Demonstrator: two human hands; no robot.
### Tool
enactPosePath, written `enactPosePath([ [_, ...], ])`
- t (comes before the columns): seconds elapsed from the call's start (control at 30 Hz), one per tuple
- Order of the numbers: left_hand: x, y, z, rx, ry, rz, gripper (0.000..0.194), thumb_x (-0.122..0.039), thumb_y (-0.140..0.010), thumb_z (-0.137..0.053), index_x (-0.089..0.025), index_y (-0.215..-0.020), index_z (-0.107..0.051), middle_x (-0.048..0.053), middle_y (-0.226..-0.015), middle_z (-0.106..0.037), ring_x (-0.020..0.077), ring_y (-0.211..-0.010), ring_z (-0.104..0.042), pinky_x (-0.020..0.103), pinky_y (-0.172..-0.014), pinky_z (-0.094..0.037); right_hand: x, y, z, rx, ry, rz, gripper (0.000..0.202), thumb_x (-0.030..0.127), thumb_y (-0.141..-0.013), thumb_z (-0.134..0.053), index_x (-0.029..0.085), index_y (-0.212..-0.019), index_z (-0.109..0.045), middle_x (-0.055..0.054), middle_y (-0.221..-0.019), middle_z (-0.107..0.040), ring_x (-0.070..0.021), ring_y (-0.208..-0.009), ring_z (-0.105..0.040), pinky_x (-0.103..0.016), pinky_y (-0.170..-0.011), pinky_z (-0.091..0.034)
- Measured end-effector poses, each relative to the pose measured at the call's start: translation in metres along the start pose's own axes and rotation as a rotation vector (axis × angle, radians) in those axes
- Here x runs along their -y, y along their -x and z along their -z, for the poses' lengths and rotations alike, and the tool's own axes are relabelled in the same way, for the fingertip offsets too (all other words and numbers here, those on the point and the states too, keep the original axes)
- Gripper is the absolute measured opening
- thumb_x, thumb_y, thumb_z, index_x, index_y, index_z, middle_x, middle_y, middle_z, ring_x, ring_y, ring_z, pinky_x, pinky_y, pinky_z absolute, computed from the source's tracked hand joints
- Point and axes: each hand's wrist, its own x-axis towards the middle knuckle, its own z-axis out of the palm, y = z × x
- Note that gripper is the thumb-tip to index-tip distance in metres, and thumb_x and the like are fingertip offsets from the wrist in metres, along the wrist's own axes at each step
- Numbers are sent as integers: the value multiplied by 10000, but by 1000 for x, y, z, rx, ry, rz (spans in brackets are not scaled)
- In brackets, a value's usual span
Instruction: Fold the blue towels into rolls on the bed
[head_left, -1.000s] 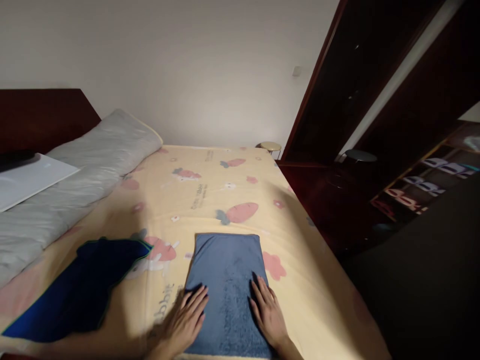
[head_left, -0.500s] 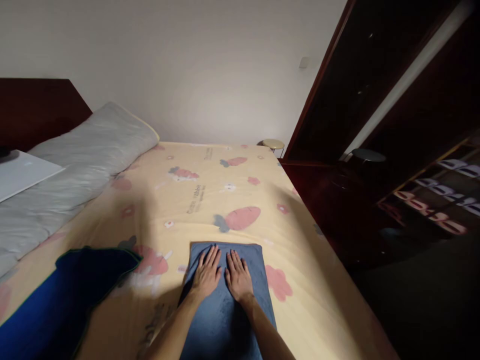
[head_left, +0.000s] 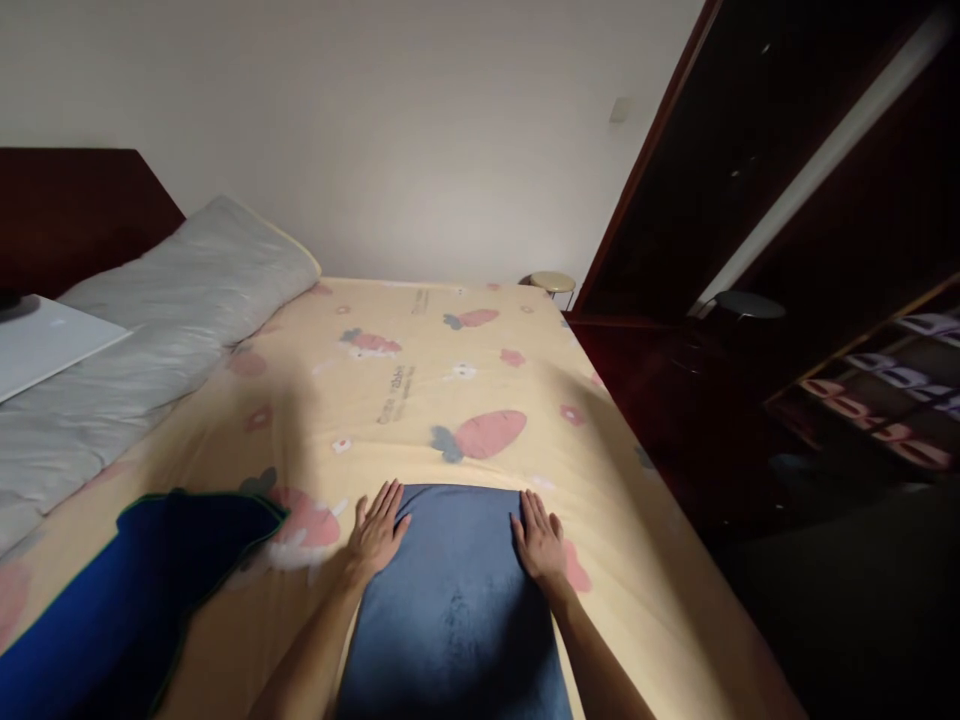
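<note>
A grey-blue folded cloth [head_left: 457, 580], perhaps a towel, lies flat on the bed [head_left: 360, 400]; its near end runs out of view. My left hand [head_left: 379, 530] rests at the cloth's far left corner, palm down, fingers stretched out and pointing away from me. At the far right corner lies my right hand [head_left: 540, 535], also flat with its fingers extended, on the cloth's edge. Neither hand grips anything. To the left of my left arm is a darker blue cloth [head_left: 150, 570] with a green edge, loosely spread on the sheet.
A grey pillow [head_left: 187, 290] lies by the dark headboard [head_left: 75, 210], with a white flat board or box [head_left: 60, 345] on it. Beyond the bed's far right corner stands a small round stool [head_left: 553, 282]. A darker stool [head_left: 750, 305] and a shoe rack [head_left: 877, 395] are at the right.
My hands have moved apart, from the middle of the cloth out to its left and right edges. The cloth looks smoother and wider in view.
</note>
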Motion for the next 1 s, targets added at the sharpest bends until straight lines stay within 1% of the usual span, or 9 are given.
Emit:
enactPosePath([
  [0.13,-34,-4,6,-85,12,31,548,-377,-1016,-339,-199,-1532,-381,95,-1563,-421,299,-1481,-323,598,-1224,-110,19,8,4,-108,2,32,695,517,-1032,-139,98,-1512,-415,-180,-1562,-365,-305,-1470,-304,-543,-1184,-210],
  [0.23,-75,7,0,-79,48,-61,533,-331,-1014,-343,-201,-1530,-387,79,-1555,-441,256,-1450,-386,507,-1225,-222,57,28,-2,-94,-14,131,615,502,-1033,-242,163,-1505,-444,-123,-1572,-366,-272,-1467,-322,-479,-1188,-259],
  [0.33,-114,39,-8,-73,53,-131,556,-250,-996,-352,-194,-1550,-343,83,-1548,-452,231,-1427,-424,468,-1184,-314,93,63,-12,-10,-35,233,523,377,-1020,-342,205,-1503,-447,-83,-1581,-349,-253,-1472,-316,-451,-1183,-297],
  [0.43,-131,83,-4,-96,35,-209,627,-171,-958,-361,-218,-1577,-271,65,-1561,-433,217,-1422,-429,445,-1175,-324,104,102,-14,15,-46,274,510,308,-1014,-359,234,-1514,-420,-55,-1583,-331,-249,-1468,-323,-443,-1176,-327],
  [0.57,-116,136,23,-81,16,-407,646,-230,-968,-388,-221,-1590,-215,37,-1586,-390,195,-1418,-427,382,-1162,-343,80,144,8,38,-73,487,524,356,-1040,-360,273,-1555,-307,-30,-1587,-300,-238,-1453,-352,-425,-1166,-366],
  [0.73,-68,175,51,-48,2,-550,666,-300,-960,-458,-279,-1586,-231,-14,-1577,-406,179,-1396,-452,311,-1119,-383,21,177,39,74,-77,722,602,363,-1029,-423,285,-1579,-193,-20,-1562,-329,-216,-1405,-429,-361,-1121,-433],
  [0.83,-42,195,49,-54,-50,-549,689,-291,-934,-475,-323,-1581,-238,-43,-1563,-425,173,-1366,-488,306,-1095,-403,-16,190,45,40,-38,757,598,344,-1007,-463,288,-1568,-264,-21,-1528,-394,-214,-1350,-498,-323,-1071,-480],
  [0.9,-34,205,42,-88,-87,-533,695,-248,-919,-465,-317,-1578,-255,-50,-1540,-456,158,-1343,-511,296,-1074,-415,-31,195,44,-6,-10,751,550,337,-997,-480,287,-1535,-374,-25,-1485,-467,-212,-1305,-546,-305,-1037,-505],
  [1.0,-40,211,30,-169,-98,-504,692,-185,-913,-432,-283,-1578,-267,-42,-1505,-504,139,-1312,-540,281,-1041,-434,-25,196,39,-89,16,701,427,329,-995,-493,275,-1413,-564,-34,-1409,-567,-220,-1257,-591,-316,-1020,-517],
])
